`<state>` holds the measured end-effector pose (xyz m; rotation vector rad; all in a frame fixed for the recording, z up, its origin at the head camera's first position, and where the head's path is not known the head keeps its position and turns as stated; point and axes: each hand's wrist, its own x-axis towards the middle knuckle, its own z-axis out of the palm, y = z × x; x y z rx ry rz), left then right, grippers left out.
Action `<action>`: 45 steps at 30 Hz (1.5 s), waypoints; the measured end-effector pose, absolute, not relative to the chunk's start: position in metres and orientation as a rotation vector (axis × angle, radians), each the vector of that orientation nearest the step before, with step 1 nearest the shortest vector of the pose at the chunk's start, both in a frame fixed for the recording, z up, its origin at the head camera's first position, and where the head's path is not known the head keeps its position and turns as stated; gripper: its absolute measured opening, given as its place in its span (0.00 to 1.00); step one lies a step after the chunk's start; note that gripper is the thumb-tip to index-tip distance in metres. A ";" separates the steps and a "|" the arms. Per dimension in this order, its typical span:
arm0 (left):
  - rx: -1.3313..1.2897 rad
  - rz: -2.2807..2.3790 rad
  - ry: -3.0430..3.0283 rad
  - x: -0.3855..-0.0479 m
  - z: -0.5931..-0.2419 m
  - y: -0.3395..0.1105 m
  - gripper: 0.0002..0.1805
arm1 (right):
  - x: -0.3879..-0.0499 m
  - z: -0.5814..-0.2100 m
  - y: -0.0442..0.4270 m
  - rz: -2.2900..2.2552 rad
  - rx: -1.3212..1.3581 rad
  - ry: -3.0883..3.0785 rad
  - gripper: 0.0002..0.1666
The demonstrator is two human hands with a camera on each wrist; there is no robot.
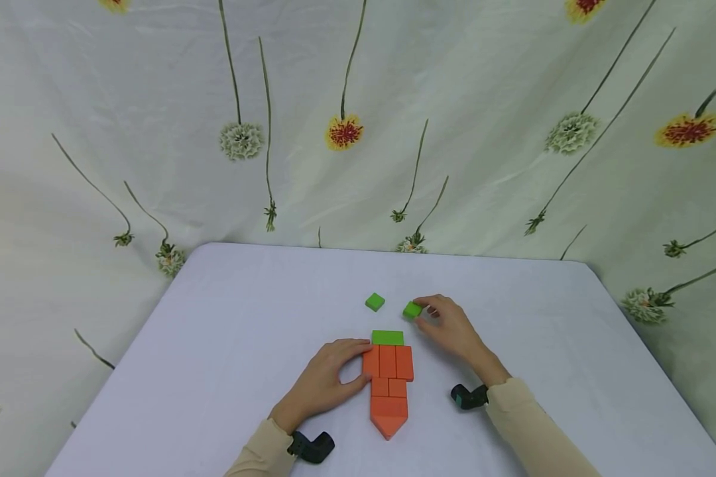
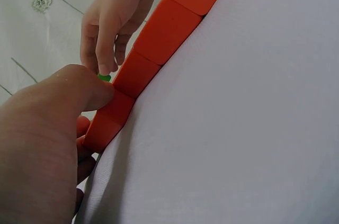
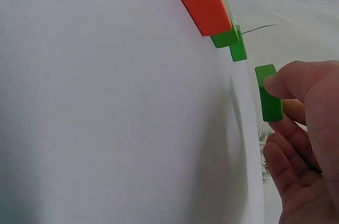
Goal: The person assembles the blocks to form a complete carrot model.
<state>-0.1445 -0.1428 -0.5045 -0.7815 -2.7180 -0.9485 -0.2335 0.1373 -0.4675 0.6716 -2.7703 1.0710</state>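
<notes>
Orange blocks form a flat figure on the table: three upright rectangles (image 1: pixel 388 362) in a row, two smaller blocks (image 1: pixel 389 387), a wide block (image 1: pixel 389 406) and a triangle (image 1: pixel 388 425) pointing toward me. A green rectangular block (image 1: pixel 388 338) lies against the figure's far end. My left hand (image 1: pixel 327 375) grips the leftmost orange block (image 1: pixel 370 362), index finger at its far end and thumb at its near end. Beyond the figure, to its right, my right hand (image 1: pixel 451 328) pinches a small green block (image 3: pixel 270 94) between thumb and fingers. Another small green block (image 1: pixel 374 302) lies to its left.
The white table (image 1: pixel 262 298) has its far edge close to a hanging flowered cloth (image 1: pixel 483 86). Each wrist wears a black camera, one on the left (image 1: pixel 312 447) and one on the right (image 1: pixel 470 397).
</notes>
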 end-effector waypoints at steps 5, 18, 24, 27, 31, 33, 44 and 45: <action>-0.774 -0.952 -2.729 -0.144 -0.504 -0.143 0.28 | -0.228 -0.471 0.135 1.089 0.695 -2.762 0.21; -0.783 -0.955 -2.715 -0.145 -0.504 -0.143 0.28 | -0.218 -0.484 0.136 1.057 0.698 -2.777 0.21; -0.785 -0.958 -2.719 -0.145 -0.505 -0.143 0.27 | -0.218 -0.486 0.135 1.041 0.715 -2.783 0.21; -0.785 -0.957 -2.716 -0.145 -0.505 -0.143 0.27 | -0.218 -0.486 0.135 1.035 0.718 -2.793 0.21; -0.786 -0.957 -2.714 -0.145 -0.505 -0.144 0.27 | -0.218 -0.484 0.134 1.028 0.723 -2.798 0.21; -0.786 -0.955 -2.713 -0.145 -0.505 -0.144 0.27 | -0.217 -0.484 0.134 1.020 0.723 -2.804 0.22; -0.797 -0.953 -2.694 -0.145 -0.506 -0.144 0.28 | -0.215 -0.474 0.133 0.925 0.778 -2.813 0.23; -0.800 -0.948 -2.687 -0.145 -0.506 -0.144 0.27 | -0.216 -0.473 0.133 0.920 0.780 -2.808 0.23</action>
